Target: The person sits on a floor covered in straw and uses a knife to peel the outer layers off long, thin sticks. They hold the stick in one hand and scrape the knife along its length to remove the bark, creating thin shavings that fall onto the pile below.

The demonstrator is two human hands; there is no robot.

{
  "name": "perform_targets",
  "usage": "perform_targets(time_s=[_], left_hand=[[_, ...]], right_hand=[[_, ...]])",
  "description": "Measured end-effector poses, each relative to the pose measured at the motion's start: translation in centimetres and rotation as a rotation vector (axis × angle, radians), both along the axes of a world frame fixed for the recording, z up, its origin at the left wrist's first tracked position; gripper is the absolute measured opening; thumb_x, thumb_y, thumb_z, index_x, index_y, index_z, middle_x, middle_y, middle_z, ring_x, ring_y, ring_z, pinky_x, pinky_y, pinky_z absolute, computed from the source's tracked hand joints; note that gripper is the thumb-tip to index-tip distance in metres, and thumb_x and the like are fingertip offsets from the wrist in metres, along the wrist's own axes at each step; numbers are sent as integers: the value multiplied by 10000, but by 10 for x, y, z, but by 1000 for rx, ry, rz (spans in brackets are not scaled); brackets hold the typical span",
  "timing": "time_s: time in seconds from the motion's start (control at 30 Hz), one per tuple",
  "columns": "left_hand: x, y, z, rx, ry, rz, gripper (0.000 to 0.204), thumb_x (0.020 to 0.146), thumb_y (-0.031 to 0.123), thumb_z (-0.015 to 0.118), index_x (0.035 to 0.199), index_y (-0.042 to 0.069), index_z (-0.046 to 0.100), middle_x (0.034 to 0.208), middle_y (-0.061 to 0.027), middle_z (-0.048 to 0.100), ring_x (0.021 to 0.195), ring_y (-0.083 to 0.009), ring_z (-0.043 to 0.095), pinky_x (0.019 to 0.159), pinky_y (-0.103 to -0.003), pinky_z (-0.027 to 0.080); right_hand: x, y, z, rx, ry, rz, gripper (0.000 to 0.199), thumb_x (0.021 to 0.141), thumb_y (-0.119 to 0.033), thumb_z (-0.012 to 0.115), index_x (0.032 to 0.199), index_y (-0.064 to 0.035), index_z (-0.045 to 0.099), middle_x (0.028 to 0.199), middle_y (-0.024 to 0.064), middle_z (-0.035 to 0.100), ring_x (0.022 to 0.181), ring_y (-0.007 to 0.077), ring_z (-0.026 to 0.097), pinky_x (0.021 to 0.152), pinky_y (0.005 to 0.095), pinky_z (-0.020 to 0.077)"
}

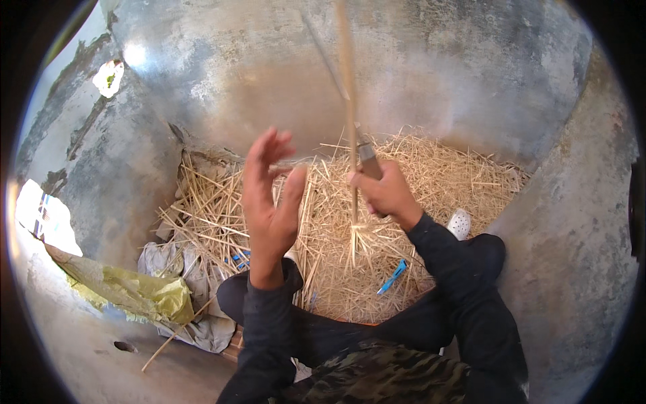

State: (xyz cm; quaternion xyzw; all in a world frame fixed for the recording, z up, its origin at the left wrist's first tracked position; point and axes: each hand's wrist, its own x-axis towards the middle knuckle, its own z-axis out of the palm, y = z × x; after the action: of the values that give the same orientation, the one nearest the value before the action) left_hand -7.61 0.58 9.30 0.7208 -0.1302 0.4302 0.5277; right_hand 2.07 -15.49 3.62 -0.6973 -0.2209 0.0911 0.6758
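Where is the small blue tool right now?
In the head view the blue tool lies on the straw pile, right of centre, just below the right hand and beside the right forearm's dark sleeve.

You sat on a grey concrete floor (565, 256), worn and blotchy. A big heap of straw shavings (336, 222) lay spread across it ahead of you. Crumpled yellow and grey sacks (155, 289) sat at your left, a blue tool (391, 277) among the straw.
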Motion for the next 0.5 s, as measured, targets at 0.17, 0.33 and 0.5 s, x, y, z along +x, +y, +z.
perform_targets(time_s=[0.17, 0.33, 0.5], left_hand=[[51, -17, 31, 102, 136, 28, 439, 862, 220, 642, 1210, 1, 487, 1074, -109, 584, 1016, -168, 551, 752, -283, 465], [81, 0, 0, 100, 79, 238, 472, 840, 338, 669, 1114, -19, 527, 990, -102, 570, 943, -164, 542, 763, -273, 448], [129, 31, -20, -147, 45, 291, 570, 846, 355, 665, 1194, -34, 435, 1003, -102, 559, 928, -173, 537, 721, -281, 436]], right_hand=[[3, 19, -35, -22, -239, -68, 239, 782, -207, 620, 707, 13, 562, 565, 53, 555, 509, 154, 517, 524, 329, 421], [9, 25, -52, -142, -191, 10, 205, 743, -170, 582, 691, 25, 543, 572, 100, 549, 504, 173, 506, 520, 334, 419], [22, 29, -76, -159, -126, 44, 227, 747, -189, 585, 695, 30, 547, 568, 108, 549, 506, 194, 520, 525, 344, 424]])
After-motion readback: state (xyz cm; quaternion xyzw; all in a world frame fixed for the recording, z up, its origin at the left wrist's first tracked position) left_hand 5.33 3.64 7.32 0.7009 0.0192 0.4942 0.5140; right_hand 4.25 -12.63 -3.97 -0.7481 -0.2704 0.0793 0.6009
